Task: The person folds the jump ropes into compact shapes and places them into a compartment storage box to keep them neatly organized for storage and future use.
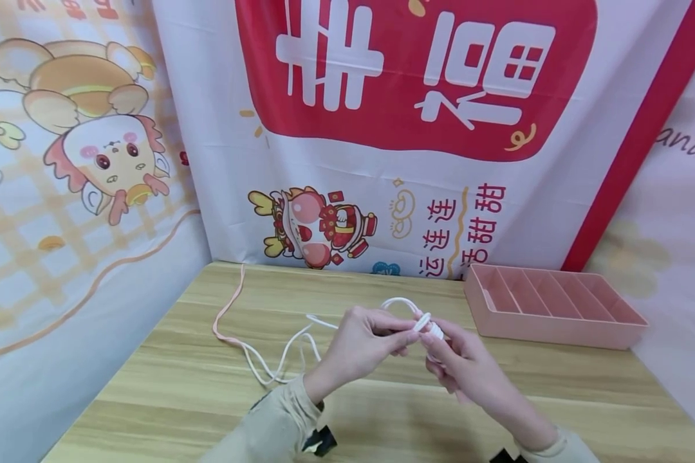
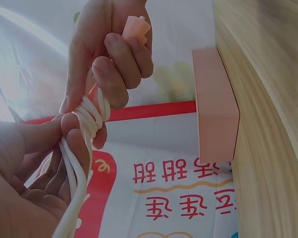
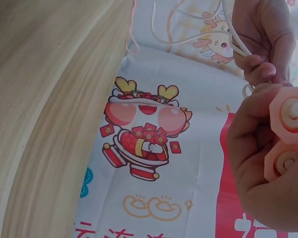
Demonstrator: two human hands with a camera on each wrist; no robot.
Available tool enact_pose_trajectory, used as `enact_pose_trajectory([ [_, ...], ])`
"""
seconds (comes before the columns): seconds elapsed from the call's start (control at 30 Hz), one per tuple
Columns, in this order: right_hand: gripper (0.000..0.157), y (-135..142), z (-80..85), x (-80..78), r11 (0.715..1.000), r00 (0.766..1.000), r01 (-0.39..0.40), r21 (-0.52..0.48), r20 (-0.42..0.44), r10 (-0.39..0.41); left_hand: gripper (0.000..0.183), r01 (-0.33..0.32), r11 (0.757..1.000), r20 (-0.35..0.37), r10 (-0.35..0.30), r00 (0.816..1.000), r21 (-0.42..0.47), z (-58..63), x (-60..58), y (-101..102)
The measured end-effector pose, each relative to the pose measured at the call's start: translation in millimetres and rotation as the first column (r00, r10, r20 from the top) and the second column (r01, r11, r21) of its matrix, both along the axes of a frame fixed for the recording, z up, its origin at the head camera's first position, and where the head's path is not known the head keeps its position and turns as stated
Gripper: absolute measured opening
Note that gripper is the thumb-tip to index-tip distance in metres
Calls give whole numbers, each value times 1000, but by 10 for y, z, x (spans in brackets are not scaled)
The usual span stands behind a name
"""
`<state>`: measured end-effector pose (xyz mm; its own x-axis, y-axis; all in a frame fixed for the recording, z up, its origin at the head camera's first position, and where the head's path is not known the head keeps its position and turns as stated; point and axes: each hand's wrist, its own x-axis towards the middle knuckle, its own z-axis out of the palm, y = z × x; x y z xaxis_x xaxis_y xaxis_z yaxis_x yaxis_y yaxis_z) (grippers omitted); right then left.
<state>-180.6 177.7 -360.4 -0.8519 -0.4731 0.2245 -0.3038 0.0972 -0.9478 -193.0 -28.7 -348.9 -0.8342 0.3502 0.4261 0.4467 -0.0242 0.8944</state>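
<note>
In the head view both hands meet over the table around a white-and-pink jump rope. My right hand grips its two pink octagonal handles, whose capped ends show in the right wrist view. White cord is wound in several turns by the right fingers, with a bit of pink showing beneath. My left hand pinches the white cord close beside these turns, its fingertips nearly meeting the right thumb. From there, loose cord trails left over the table and turns pink near the back edge.
A pink divided box with several slots stands at the back right of the wooden table. Printed cloths hang behind the table and along its left side.
</note>
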Motion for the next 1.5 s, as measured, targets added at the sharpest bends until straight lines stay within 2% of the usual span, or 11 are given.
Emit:
enact_pose_trajectory([
  [0.13,31,29,3,-2,1000,999,-25,-11,40,26,15,14,1000,-9,-14,1000,-16,1,3,1],
  [0.3,35,71,27,1,996,993,-78,-32,91,81,15,62,997,-33,-64,997,-47,-6,8,13],
  [0.53,34,112,35,-10,991,985,-134,-29,104,136,14,81,994,-50,-85,995,-71,-11,26,17],
  [0.7,33,126,32,-19,989,982,-146,10,123,144,14,94,992,-60,-99,993,-79,-42,21,6],
  [0.83,32,121,36,-16,990,982,-138,24,136,134,13,92,992,-103,-100,990,-82,-69,20,7],
  [1.0,32,88,58,9,994,985,-102,34,142,96,14,106,993,-191,-115,975,-53,-79,36,23],
  [1.17,31,78,67,28,996,988,-82,33,135,77,13,97,993,-303,-111,947,-59,-76,42,36],
  [1.27,28,85,60,27,996,990,-88,33,114,84,14,90,994,-345,-108,932,-68,-73,43,40],
  [1.33,28,94,56,25,995,990,-94,40,107,89,14,84,994,-363,-104,926,-72,-72,44,44],
  [1.5,30,123,51,11,992,988,-118,40,107,113,13,77,994,-359,-99,928,-76,-68,48,52],
])
